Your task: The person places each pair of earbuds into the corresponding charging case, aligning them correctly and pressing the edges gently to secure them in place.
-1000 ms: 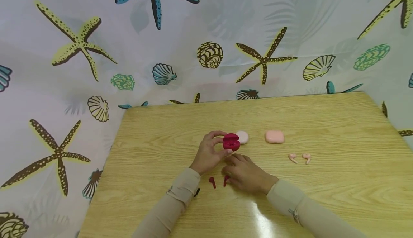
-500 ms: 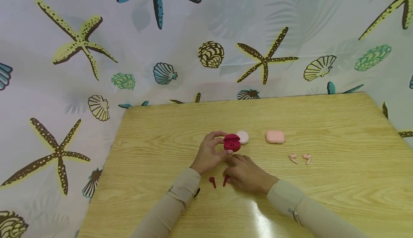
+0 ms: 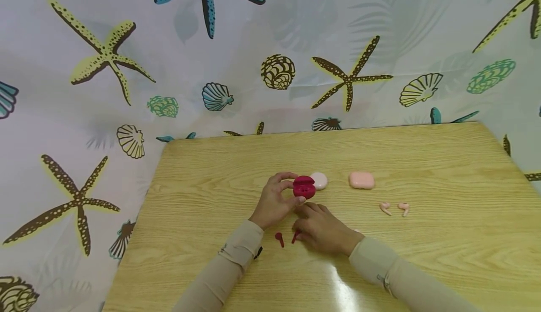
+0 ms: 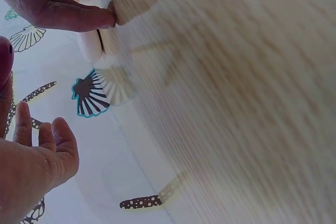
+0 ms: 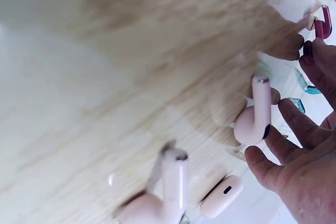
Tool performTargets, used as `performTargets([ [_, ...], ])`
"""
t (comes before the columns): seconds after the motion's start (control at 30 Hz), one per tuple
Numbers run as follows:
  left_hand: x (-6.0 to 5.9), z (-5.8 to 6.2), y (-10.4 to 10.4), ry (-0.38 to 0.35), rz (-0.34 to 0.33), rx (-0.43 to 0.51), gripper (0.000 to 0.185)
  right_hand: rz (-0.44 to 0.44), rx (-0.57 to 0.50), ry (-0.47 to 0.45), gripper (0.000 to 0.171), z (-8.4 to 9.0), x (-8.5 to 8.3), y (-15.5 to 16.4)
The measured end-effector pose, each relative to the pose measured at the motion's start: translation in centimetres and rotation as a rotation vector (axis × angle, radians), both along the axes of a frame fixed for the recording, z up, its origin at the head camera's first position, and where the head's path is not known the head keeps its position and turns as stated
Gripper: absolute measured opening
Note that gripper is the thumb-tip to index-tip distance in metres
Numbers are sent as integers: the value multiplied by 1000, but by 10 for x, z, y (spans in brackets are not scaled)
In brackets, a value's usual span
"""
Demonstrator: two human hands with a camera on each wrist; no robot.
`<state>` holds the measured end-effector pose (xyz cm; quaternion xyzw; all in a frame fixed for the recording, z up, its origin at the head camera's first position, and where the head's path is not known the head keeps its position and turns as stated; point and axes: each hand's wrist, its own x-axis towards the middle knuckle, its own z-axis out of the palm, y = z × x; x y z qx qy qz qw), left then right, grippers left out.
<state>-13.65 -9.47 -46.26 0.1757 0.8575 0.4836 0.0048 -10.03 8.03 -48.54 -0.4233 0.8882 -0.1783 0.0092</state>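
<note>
- At the middle of the table (image 3: 203, 180), the left hand (image 3: 274, 201) pinches the open red earbud case (image 3: 304, 187) between thumb and fingertips, holding it just off the wood
- Just below it, the right hand (image 3: 323, 230) lies low on the table, fingers curled onto one red earbud (image 3: 295, 237); whether it has a true pinch on the bud I cannot tell
- A second red earbud (image 3: 279, 239) lies loose just beside the first, between the two wrists
- Behind the red case sits a round pale pink case (image 3: 319, 180), nearly touching it; a pink rectangular case (image 3: 361, 180) and two pink earbuds (image 3: 395, 207) lie well apart to the right
- Risk, as I judge it: the bud is small and smooth, so a shallow grip could let it slip and skitter away
- The case is held only at its edges, so a push from the bud could twist it or knock the pale case behind
</note>
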Motion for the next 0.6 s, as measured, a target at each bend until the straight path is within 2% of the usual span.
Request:
performTargets([
  [0.27, -1, -1, 0, 4, 11, -2, 20, -3, 0, 5, 7, -1, 0, -1],
  [0.6, -1, -1, -2, 41, 14, -17, 20, -27, -53, 36, 5, 5, -3, 4],
])
